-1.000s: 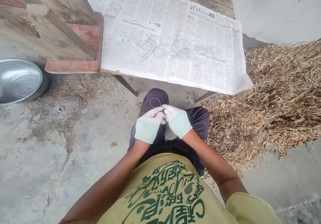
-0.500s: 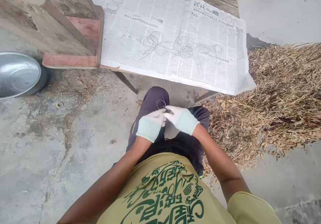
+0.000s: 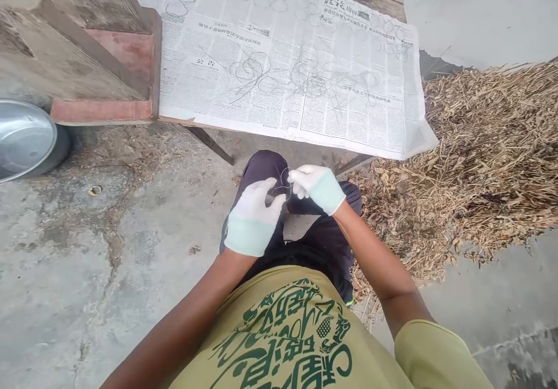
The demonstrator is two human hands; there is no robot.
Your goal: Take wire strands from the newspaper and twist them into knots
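A thin wire loop (image 3: 282,174) is pinched between the thumb and fingers of my right hand (image 3: 317,186), above my knees. My left hand (image 3: 253,214) is just to its left, thumb and forefinger spread apart, with the wire's loose end passing near the gap; whether they touch it I cannot tell. Both hands wear white gloves with pale green cuffs. Ahead, newspaper (image 3: 192,95) covers a wooden table, bearing a tangle of thin wires (image 3: 253,69) and several wire rings (image 3: 178,2) in rows toward the back.
A wooden bench with red boards (image 3: 104,111) stands against the table's left end. Beyond it is a metal basin (image 3: 26,139) on the concrete floor. Dry straw (image 3: 488,168) is heaped to the right. A table leg (image 3: 211,143) slants down near my knees.
My hands have drawn apart. The left thumb and fingers have spread, while the right still pinches the wire loop, now slightly higher. The view has shifted a little right.
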